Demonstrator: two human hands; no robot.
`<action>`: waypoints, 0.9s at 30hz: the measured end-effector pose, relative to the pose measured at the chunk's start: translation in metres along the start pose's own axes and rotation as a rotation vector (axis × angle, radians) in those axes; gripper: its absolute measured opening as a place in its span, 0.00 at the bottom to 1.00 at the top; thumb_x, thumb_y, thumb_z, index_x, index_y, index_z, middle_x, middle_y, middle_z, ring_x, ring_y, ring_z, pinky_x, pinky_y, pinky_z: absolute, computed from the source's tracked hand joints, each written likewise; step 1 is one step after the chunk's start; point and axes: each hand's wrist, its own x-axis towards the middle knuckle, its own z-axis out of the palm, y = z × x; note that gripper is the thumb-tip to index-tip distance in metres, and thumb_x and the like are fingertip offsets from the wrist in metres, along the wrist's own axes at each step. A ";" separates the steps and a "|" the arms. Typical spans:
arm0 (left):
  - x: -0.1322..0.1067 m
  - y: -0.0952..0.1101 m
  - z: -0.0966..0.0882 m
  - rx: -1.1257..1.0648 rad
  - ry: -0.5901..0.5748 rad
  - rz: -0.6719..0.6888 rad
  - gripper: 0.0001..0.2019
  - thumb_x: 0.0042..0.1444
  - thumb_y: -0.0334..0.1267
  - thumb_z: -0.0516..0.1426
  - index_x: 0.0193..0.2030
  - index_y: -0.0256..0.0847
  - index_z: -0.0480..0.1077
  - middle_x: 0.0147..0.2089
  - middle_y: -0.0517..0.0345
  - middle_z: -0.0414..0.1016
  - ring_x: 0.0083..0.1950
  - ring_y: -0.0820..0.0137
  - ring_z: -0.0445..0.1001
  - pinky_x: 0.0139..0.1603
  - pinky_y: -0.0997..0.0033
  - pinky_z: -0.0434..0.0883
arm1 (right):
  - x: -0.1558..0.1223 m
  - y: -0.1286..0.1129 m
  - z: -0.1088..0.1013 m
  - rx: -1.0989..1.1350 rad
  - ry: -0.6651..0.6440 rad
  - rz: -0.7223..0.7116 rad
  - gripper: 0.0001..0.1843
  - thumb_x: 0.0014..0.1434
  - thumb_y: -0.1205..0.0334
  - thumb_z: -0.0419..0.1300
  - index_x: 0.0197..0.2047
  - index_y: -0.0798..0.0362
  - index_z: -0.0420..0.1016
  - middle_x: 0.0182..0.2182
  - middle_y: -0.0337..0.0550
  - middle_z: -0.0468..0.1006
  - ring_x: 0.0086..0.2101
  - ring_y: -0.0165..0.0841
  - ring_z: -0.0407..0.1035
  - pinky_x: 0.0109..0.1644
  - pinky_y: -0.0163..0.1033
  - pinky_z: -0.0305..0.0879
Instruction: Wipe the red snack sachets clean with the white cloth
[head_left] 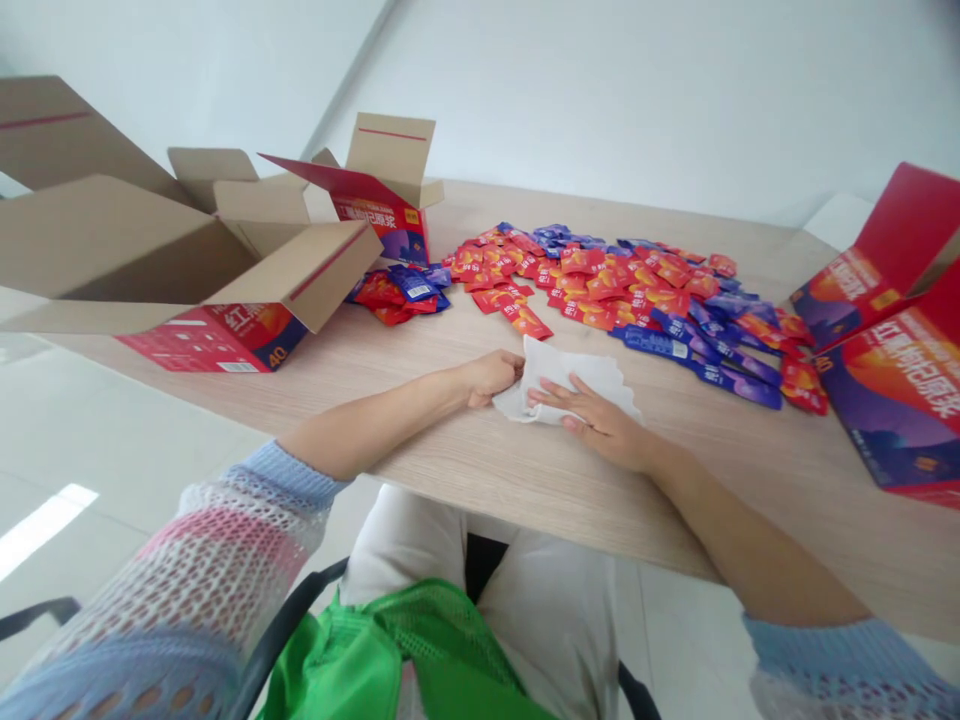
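Note:
A white paper tissue [600, 375] lies spread on the table close to its front edge. My left hand [495, 375] is closed at the tissue's left edge, with the fingers curled in and a corner of the paper at them. My right hand [600, 422] rests flat on top of the tissue, fingers stretched out and apart. Just behind the tissue lies a wide pile of red and blue sachets [600, 285]. Several long blue sachets [697, 355] lie at the right end of that pile.
A large open carton [247, 335] stands at the left, flaps spread. Behind it is a smaller open red box [382, 225], with a few sachets [401, 292] beside it. Open red and blue boxes [900, 390] stand at the right edge. The wooden table [450, 455] ends before my lap.

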 end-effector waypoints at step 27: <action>-0.008 0.003 -0.006 -0.107 -0.079 -0.037 0.20 0.49 0.13 0.48 0.39 0.30 0.75 0.37 0.47 0.80 0.33 0.70 0.79 0.37 0.71 0.76 | -0.016 0.031 -0.015 -0.189 0.126 0.140 0.26 0.70 0.57 0.41 0.70 0.43 0.49 0.66 0.41 0.58 0.66 0.37 0.50 0.70 0.60 0.37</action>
